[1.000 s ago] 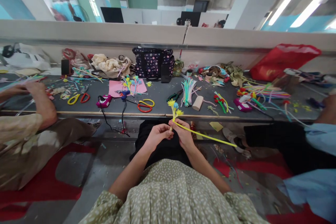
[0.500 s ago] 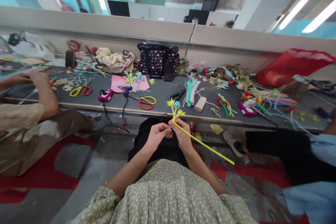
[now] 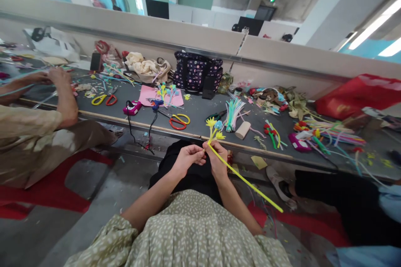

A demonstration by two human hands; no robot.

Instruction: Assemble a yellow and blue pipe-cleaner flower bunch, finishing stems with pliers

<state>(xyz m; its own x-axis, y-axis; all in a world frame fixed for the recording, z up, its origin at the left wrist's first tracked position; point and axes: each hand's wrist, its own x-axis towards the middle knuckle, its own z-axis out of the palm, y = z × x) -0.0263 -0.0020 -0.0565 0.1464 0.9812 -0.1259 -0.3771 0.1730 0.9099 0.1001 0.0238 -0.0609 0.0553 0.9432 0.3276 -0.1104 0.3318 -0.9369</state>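
Both hands meet just below the table (image 3: 194,114) edge, over the person's lap. Right hand (image 3: 217,160) is clamped on a yellow pipe cleaner (image 3: 247,182) w/ its small flowers (image 3: 214,127) sticking up above the fist; the long tail slants down to the right, away from the table. Left hand (image 3: 187,159) has fingers pinched together on the stem, touching the right hand. On the table just beyond the flowers: red & yellow scissors (image 3: 177,121), a bundle of pipe cleaners (image 3: 232,112), a dotted bag (image 3: 196,73) at the back. A co-worker's arm (image 3: 64,96) rests on the table's left end
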